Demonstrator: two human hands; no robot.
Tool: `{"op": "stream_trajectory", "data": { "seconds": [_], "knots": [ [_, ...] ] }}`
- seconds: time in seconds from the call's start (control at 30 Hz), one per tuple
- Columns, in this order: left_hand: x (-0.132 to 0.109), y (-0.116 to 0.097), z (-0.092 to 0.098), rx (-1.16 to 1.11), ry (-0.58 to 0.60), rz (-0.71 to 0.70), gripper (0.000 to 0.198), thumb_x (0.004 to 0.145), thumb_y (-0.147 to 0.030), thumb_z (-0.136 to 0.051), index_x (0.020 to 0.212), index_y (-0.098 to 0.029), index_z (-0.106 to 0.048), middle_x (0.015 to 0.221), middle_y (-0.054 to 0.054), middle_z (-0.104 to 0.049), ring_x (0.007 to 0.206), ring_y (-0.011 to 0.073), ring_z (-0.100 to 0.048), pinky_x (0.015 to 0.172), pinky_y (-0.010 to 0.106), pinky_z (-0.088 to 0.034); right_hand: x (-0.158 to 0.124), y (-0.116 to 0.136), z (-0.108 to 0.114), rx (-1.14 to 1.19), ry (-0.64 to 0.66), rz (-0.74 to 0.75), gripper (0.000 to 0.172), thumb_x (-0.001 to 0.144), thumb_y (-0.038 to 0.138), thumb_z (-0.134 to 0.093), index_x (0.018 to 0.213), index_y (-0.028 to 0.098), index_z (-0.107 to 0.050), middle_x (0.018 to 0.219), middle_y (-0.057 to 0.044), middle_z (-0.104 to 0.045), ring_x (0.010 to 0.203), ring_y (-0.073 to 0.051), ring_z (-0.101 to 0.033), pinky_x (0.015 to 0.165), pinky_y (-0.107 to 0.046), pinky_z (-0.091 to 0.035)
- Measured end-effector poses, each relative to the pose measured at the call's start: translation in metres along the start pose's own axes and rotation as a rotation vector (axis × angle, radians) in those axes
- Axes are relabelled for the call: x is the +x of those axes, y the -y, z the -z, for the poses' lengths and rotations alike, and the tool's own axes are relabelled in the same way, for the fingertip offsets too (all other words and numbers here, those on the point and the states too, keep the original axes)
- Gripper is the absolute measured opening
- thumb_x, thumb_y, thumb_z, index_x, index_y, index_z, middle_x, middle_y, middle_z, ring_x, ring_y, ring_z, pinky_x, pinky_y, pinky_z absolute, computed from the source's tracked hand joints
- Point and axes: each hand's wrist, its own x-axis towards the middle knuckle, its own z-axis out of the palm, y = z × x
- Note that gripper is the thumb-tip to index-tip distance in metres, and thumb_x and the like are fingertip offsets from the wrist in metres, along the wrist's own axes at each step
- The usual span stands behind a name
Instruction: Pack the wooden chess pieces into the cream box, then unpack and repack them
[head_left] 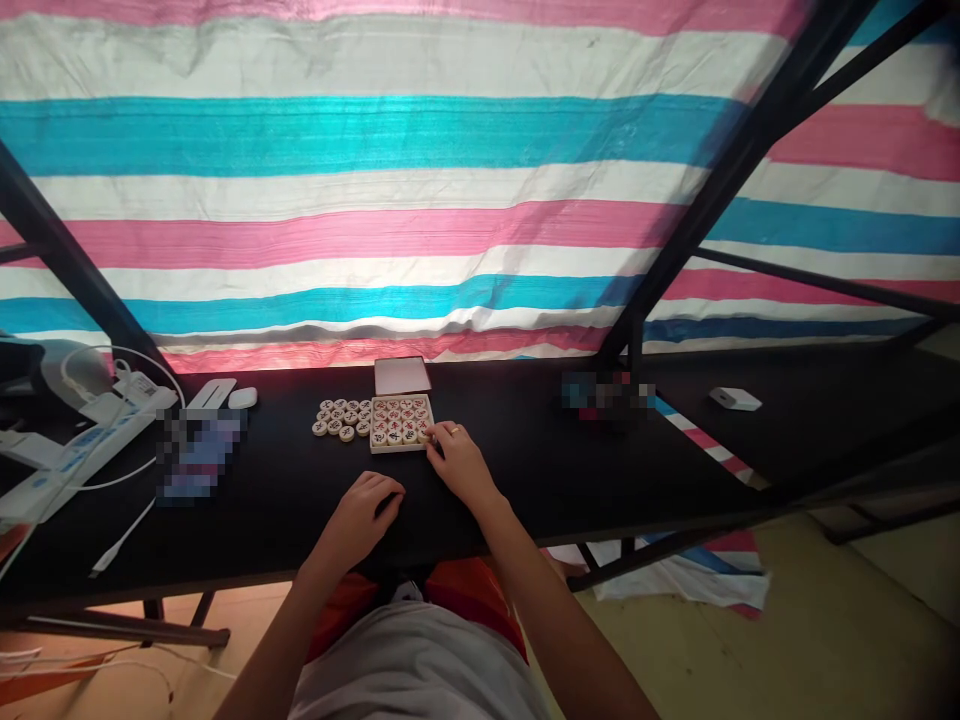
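Observation:
A shallow white box (373, 447) holds rows of round Chinese chess pieces (405, 412), some with red characters and some with dark ones. My right hand (459, 462) is at the box's front right corner, its thumb and fingertips closed on a Chinese chess piece (423, 437) there. A ring is on one finger. Left of the box, a loose group of dark-marked pieces (337, 415) lies on the black table. My left hand (360, 515) rests near the table's front edge, fingers loosely bent and thumb apart, holding nothing.
Behind the box lies its lid (403, 376). To the left are a blurred-out blue item (202, 455), a white earbud case (243, 398), a power strip (97, 450) and cables. A blurred dark object (607, 395) and a white adapter (735, 399) are to the right. Black frame bars (720, 150) slant upward.

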Motion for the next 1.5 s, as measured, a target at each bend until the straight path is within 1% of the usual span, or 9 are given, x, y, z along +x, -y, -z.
{"op": "stream_trajectory", "data": {
  "seconds": [0.13,0.3,0.53,0.8,0.9,1.07,1.17,1.27,1.5],
  "knots": [
    [0.000,0.000,0.000,0.009,-0.009,-0.013,0.016,0.089,-0.022,-0.047,0.093,-0.023,-0.063,0.093,0.004,-0.066,0.096,0.0200,-0.056,0.083,0.034,-0.049,0.001,-0.001,-0.001,0.069,-0.028,-0.031,0.016,0.085,0.014,-0.049,0.095,0.021,-0.060,0.097,-0.006,-0.061,0.091,-0.020,-0.055,0.080,-0.031,-0.046],
    [-0.001,0.000,0.000,0.023,-0.013,-0.017,0.016,0.089,-0.021,-0.048,0.092,-0.023,-0.063,0.093,0.003,-0.066,0.095,0.0190,-0.056,0.085,0.034,-0.049,0.000,0.004,-0.002,0.007,-0.062,-0.034,0.017,0.086,0.014,-0.047,0.092,0.020,-0.061,0.097,-0.007,-0.062,0.091,-0.020,-0.054,0.079,-0.030,-0.046],
    [-0.001,0.000,0.002,0.028,-0.007,-0.035,0.017,0.089,-0.021,-0.047,0.094,-0.022,-0.064,0.094,0.005,-0.066,0.095,0.0198,-0.056,0.086,0.036,-0.049,0.000,0.011,0.000,-0.104,-0.062,-0.005,0.016,0.089,0.018,-0.045,0.095,0.020,-0.060,0.097,-0.008,-0.061,0.090,-0.021,-0.053,0.077,-0.031,-0.045],
    [0.002,-0.001,0.006,0.065,0.033,-0.024,0.017,0.089,-0.023,-0.046,0.093,-0.022,-0.062,0.097,0.005,-0.065,0.095,0.0194,-0.057,0.086,0.034,-0.048,0.003,0.011,-0.002,-0.084,-0.022,-0.023,0.017,0.090,0.017,-0.045,0.087,0.021,-0.061,0.093,-0.010,-0.061,0.088,-0.023,-0.052,0.079,-0.034,-0.043],
    [0.013,0.009,0.029,0.162,0.071,0.001,0.018,0.088,-0.026,-0.047,0.097,-0.022,-0.062,0.099,0.005,-0.064,0.092,0.0188,-0.059,0.085,0.032,-0.048,-0.001,0.008,0.001,-0.014,-0.045,-0.028,0.016,0.088,0.017,-0.046,0.090,0.020,-0.061,0.096,-0.009,-0.062,0.091,-0.023,-0.053,0.082,-0.034,-0.043],
    [0.038,0.042,0.070,0.517,-0.032,0.111,0.022,0.088,-0.029,-0.044,0.097,-0.022,-0.062,0.102,0.006,-0.064,0.097,0.0242,-0.058,0.079,0.033,-0.049,-0.007,0.002,0.008,0.191,0.019,-0.111,0.017,0.085,0.016,-0.045,0.091,0.019,-0.061,0.087,-0.004,-0.063,0.083,-0.018,-0.057,0.078,-0.029,-0.044],
    [0.044,0.061,0.069,0.615,-0.023,0.064,0.023,0.087,-0.026,-0.042,0.099,-0.021,-0.062,0.101,0.007,-0.063,0.095,0.0238,-0.058,0.083,0.034,-0.048,-0.008,-0.002,0.009,0.225,0.136,-0.119,0.015,0.083,0.015,-0.048,0.088,0.020,-0.062,0.082,-0.002,-0.063,0.077,-0.016,-0.058,0.072,-0.027,-0.043],
    [0.043,0.071,0.059,0.655,-0.028,0.030,0.024,0.087,-0.025,-0.042,0.099,-0.020,-0.062,0.100,0.008,-0.062,0.095,0.0241,-0.056,0.085,0.035,-0.046,-0.008,-0.003,0.008,0.201,0.176,-0.088,0.014,0.083,0.015,-0.049,0.086,0.020,-0.062,0.082,-0.002,-0.061,0.076,-0.016,-0.057,0.070,-0.027,-0.042],
    [0.038,0.071,0.056,0.571,-0.049,-0.015,0.019,0.087,-0.027,-0.043,0.090,-0.022,-0.060,0.097,0.008,-0.061,0.095,0.0247,-0.054,0.087,0.037,-0.044,-0.009,-0.003,0.007,0.210,0.184,-0.083,0.013,0.084,0.016,-0.050,0.086,0.020,-0.062,0.083,-0.002,-0.060,0.077,-0.015,-0.056,0.072,-0.027,-0.042]
  ]
}}
